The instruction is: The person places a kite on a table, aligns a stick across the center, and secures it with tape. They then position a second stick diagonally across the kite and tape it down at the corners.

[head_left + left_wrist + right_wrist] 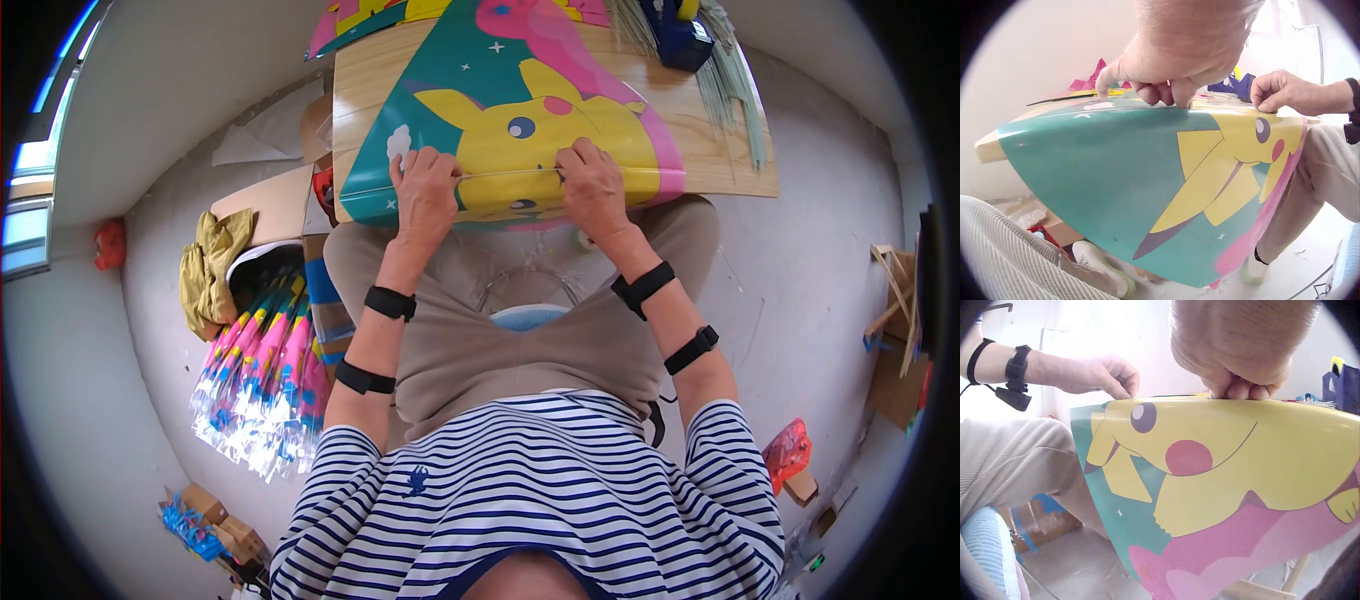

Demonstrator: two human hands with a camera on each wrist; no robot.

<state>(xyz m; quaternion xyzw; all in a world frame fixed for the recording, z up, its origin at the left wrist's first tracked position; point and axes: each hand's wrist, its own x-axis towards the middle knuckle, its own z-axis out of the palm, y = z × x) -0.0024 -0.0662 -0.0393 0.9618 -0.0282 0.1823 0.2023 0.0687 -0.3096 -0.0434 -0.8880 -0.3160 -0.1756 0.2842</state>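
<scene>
A large glossy sheet (540, 105) printed with a yellow cartoon character on green and pink lies over the table, its near part hanging past the front edge. A thin straight line crosses it near that edge. My left hand (428, 190) pinches the sheet along this line on the green and yellow side, fingers curled. Farther right, my right hand (592, 185) pinches it by the character's face. From the left wrist view, the hanging flap (1116, 169) drops in front of my knees. In the right wrist view my right fingertips are partly hidden behind the palm.
The wooden table (740, 180) holds a bundle of thin pale rods (742, 105) and a dark blue holder (675, 35) at the back right. On my left, plastic-wrapped pink and green bundles (265, 370) stand beside an olive cloth (215, 265) and cardboard.
</scene>
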